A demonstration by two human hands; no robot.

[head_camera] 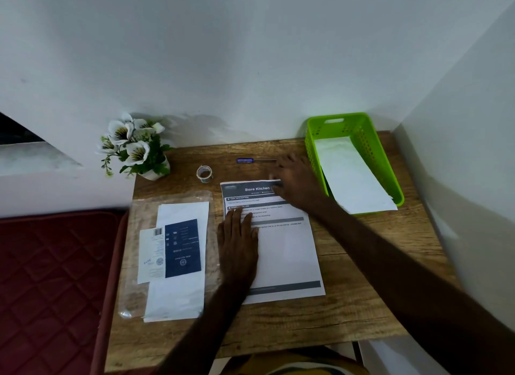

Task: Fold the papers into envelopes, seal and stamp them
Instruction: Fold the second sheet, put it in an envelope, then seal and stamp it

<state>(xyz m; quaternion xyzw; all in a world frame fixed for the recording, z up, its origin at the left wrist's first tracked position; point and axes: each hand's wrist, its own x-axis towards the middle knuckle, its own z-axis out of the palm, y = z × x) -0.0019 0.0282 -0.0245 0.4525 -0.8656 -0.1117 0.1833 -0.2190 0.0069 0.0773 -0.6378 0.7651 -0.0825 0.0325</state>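
Now seen from the head view: wooden table (348, 313) against a white wall. Printed sheet (287, 252) flat at the middle, headed "Store Kitchen". Left hand (238, 243) laid flat on the sheet's left edge, fingers straight, gripping nothing. Right hand (295, 182) over the far right corner of the sheet, fingers spread, blurred; cannot tell if pinching it. Clear packet of envelopes (172, 252) to the left. Green basket (312, 148) far right, white paper (354, 179) inside. Flower pot (136, 148) far left. Tape roll (204, 174) and blue pen (250, 160) beyond the sheet.
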